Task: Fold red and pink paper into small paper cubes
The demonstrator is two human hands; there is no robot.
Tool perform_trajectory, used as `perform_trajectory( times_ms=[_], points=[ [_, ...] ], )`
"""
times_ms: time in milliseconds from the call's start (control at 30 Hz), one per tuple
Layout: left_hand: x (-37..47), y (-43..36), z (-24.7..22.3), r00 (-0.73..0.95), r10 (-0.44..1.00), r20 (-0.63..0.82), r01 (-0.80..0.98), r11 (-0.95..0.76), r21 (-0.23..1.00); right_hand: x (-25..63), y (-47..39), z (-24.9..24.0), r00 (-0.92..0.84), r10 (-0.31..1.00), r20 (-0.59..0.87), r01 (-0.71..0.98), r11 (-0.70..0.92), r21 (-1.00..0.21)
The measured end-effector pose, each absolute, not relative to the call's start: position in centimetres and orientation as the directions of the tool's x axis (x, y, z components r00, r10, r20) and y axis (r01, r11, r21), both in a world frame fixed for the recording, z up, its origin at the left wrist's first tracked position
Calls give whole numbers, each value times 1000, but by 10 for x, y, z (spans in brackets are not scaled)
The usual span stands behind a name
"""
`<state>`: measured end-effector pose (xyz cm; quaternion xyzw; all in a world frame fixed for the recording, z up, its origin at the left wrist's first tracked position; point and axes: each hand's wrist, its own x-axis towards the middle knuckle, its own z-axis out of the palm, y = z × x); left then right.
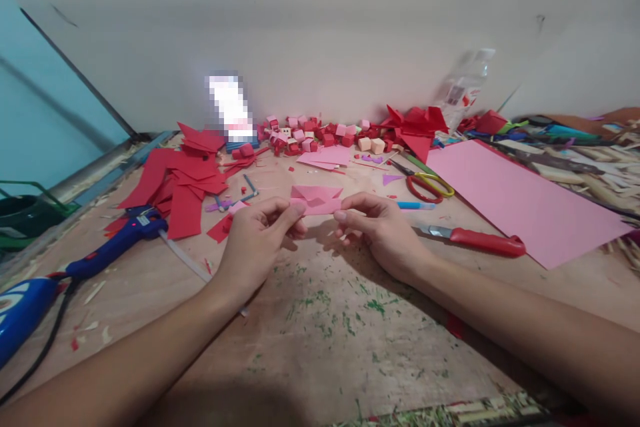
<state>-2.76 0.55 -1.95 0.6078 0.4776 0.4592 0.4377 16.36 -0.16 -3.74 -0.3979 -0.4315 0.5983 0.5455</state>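
A small folded piece of pink paper [316, 197] is held up between both hands above the table; its upper part looks like creased flaps. My left hand [265, 230] pinches its left end between thumb and fingers. At the right end, the thumb and forefinger of my right hand [383, 230] grip the same paper. Behind it on the table lie flat pink paper pieces [327, 157]. A blue pen [415, 205] and a red-handled utility knife [487, 241] rest to the right of my right hand.
A blue glue gun [110, 247] lies left, near red paper strips [185, 193]. Small red and pink paper cubes [305, 137] line the wall beside a lit phone [231, 110]. Scissors [425, 187], a large pink sheet [520, 200] and a plastic bottle [467, 90] are at right.
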Motion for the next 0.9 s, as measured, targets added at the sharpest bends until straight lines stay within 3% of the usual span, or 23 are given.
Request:
perform_trajectory(
  times_ms=[267, 400, 633, 900],
  points=[
    [-30, 11, -20, 135, 981, 138, 186, -162, 969, 162, -1, -39, -50, 999, -16, -252, -28, -967],
    [-29, 8, -19, 143, 979, 147, 234, -178, 956, 163, -2, -38, -96, 995, 0, -334, -33, -942],
    [-25, 1, -12, 198, 966, 168, 276, -220, 936, 165, -4, -30, -259, 966, -10, -142, -48, -989],
    [-24, -1, -8, 200, 971, 128, 268, -180, 946, 164, -7, -30, -291, 956, -36, -194, -96, -976]
  ],
)
